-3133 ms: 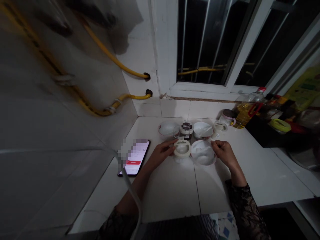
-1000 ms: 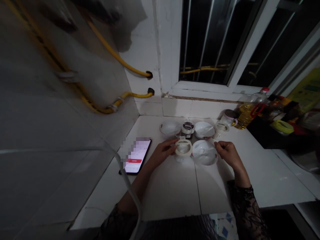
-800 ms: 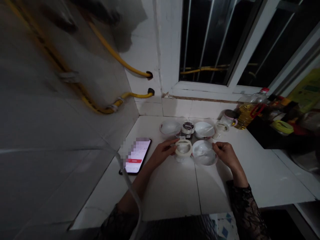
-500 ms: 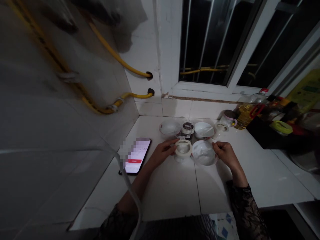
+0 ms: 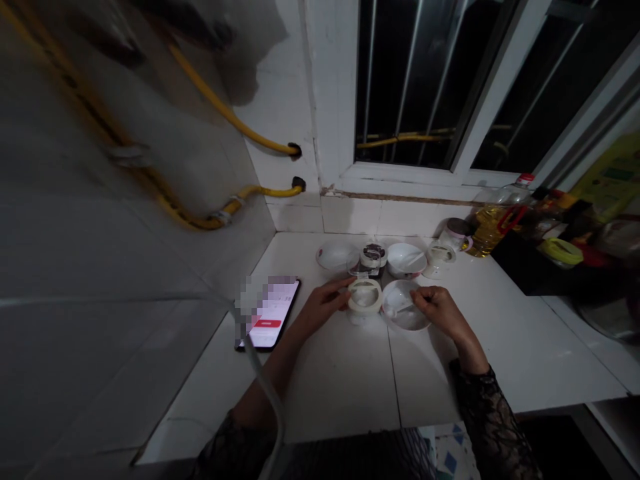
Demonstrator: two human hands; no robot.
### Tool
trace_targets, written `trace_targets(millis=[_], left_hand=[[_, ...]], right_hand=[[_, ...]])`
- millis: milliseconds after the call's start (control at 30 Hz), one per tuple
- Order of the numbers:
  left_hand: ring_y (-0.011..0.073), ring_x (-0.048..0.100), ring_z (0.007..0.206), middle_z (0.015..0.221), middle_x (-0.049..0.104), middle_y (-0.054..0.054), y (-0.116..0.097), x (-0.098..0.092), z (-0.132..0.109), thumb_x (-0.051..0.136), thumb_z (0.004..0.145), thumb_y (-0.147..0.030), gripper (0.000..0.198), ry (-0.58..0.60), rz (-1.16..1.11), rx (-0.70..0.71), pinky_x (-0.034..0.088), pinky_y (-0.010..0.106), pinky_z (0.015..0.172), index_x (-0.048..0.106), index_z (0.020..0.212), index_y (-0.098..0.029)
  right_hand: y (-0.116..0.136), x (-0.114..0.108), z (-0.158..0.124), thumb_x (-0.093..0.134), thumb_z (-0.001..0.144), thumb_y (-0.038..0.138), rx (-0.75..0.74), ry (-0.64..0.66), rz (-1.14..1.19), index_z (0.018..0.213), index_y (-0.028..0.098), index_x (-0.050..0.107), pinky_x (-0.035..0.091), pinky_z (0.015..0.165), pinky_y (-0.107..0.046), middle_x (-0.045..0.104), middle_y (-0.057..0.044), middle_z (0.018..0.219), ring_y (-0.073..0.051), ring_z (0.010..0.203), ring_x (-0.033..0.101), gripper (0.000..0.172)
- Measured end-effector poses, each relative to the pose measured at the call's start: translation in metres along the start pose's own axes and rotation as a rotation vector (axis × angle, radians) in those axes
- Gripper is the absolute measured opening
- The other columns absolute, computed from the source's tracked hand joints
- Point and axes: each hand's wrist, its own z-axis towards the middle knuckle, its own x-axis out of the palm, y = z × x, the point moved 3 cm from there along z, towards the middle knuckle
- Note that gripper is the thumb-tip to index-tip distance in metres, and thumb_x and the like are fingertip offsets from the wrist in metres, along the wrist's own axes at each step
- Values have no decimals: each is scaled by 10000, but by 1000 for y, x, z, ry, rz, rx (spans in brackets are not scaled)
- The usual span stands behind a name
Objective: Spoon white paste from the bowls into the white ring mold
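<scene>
My left hand (image 5: 320, 308) is wrapped round the side of a small round white jar (image 5: 365, 298) with an open top, standing on the white counter (image 5: 350, 373). Right beside the jar sits a white bowl (image 5: 400, 320). My right hand (image 5: 441, 311) reaches over the bowl's right rim, its fingers pinched on the handle of a small white spoon (image 5: 396, 309) whose tip lies inside the bowl. What the bowl holds is too dim to make out.
A lit phone (image 5: 271, 315) lies left of my left hand. Behind stand two white bowls (image 5: 334, 255) (image 5: 406, 259), a dark-topped jar (image 5: 373, 256), a cup (image 5: 439, 258), a mug (image 5: 456, 234) and an oil bottle (image 5: 493, 220). A dark tray (image 5: 540, 270) of bottles fills the right.
My right hand has moved left from the bowl's right edge to over the bowl, and the spoon now dips into it. My left hand stays on the jar.
</scene>
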Motion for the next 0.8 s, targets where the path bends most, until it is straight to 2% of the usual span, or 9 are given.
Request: trace_targets(millis=[233, 400, 500, 600, 667, 733, 800], left_hand=[[129, 588, 616, 966, 713, 88, 0, 1, 1, 626, 773, -427, 485, 5, -17, 15, 523, 269, 611, 671, 1162, -141], [116, 582, 624, 1059, 686, 104, -1, 1, 1, 623, 775, -426, 491, 9, -42, 13, 522, 265, 618, 666, 1166, -131], [114, 572, 626, 1040, 687, 103, 0, 2, 1, 620, 778, -426, 493, 13, -53, 5, 521, 261, 618, 663, 1172, -132], [115, 564, 625, 990, 690, 96, 0, 2, 1, 624, 781, -417, 482, 3, -56, -2, 520, 262, 619, 665, 1170, -135], [115, 559, 623, 952, 691, 91, -1, 2, 0, 627, 783, -407, 480, 1, -57, -7, 523, 268, 625, 663, 1174, -132], [116, 552, 614, 898, 693, 78, -1, 2, 0, 627, 785, -403, 479, 6, -51, -8, 526, 271, 622, 660, 1179, -133], [114, 548, 611, 884, 690, 70, -1, 2, 0, 625, 786, -405, 473, 5, -49, 2, 525, 270, 618, 662, 1176, -138]], right_hand=[[-10, -16, -2, 485, 768, 516, 177, -159, 109, 462, 223, 321, 207, 401, -231, 295, 52, 411, -75, 406, 271, 454], [-11, -22, -2, 518, 761, 532, 189, -224, 175, 421, 218, 360, 244, 398, -233, 344, 44, 364, -76, 376, 298, 489], [-3, -22, -3, 518, 773, 554, 160, -306, 212, 420, 215, 379, 259, 400, -235, 359, 38, 366, -82, 379, 310, 509], [15, -16, -4, 475, 844, 518, 51, -408, 176, 451, 216, 380, 281, 424, -242, 372, 35, 395, -96, 404, 340, 505], [32, -9, -5, 452, 893, 443, -119, -446, 63, 488, 211, 402, 347, 506, -255, 422, 24, 447, -112, 460, 400, 469], [48, 2, -5, 457, 913, 355, -343, -395, -104, 540, 205, 448, 402, 660, -289, 489, 16, 510, -119, 518, 450, 402], [57, 11, -5, 468, 918, 281, -518, -295, -256, 591, 201, 489, 392, 790, -327, 538, 16, 553, -115, 540, 472, 337]])
